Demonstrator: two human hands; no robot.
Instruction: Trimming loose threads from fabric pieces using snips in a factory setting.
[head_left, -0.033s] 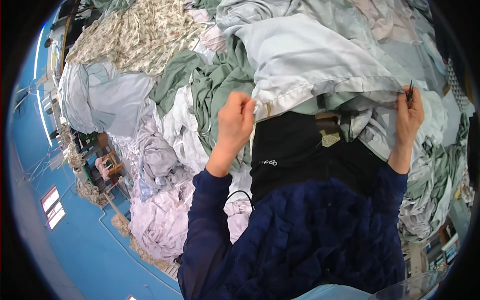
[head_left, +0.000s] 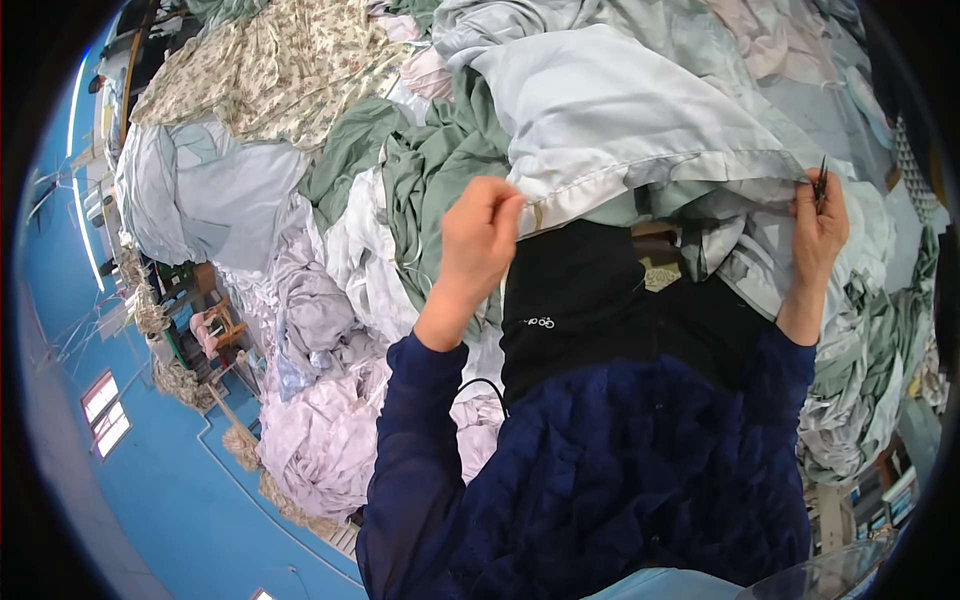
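A pale grey-white cloth (head_left: 620,110) with a stitched, satiny hem spreads in front of me, its edge toward my body. At the hem's left end my left hand (head_left: 478,240) is closed, thumb against fingers; whatever lies in the pinch is hidden. The hem's right end is gripped by my right hand (head_left: 820,230). Small dark thread snips (head_left: 822,188) also sit in that hand, points upward. Below the hem, green lining and a black garment (head_left: 590,300) on my front show.
Heaped cloth surrounds the work: green fabric (head_left: 440,180), a floral piece (head_left: 270,75) at far left, and pinkish-lilac bundles (head_left: 325,430) at near left. More green-white cloth (head_left: 850,380) hangs on the right. Beyond on the left are a blue floor (head_left: 190,490) and a wooden chair (head_left: 228,325).
My left hand has shifted slightly right and up along the hem's left end, while the hem there hardly moves. My right hand stays in place.
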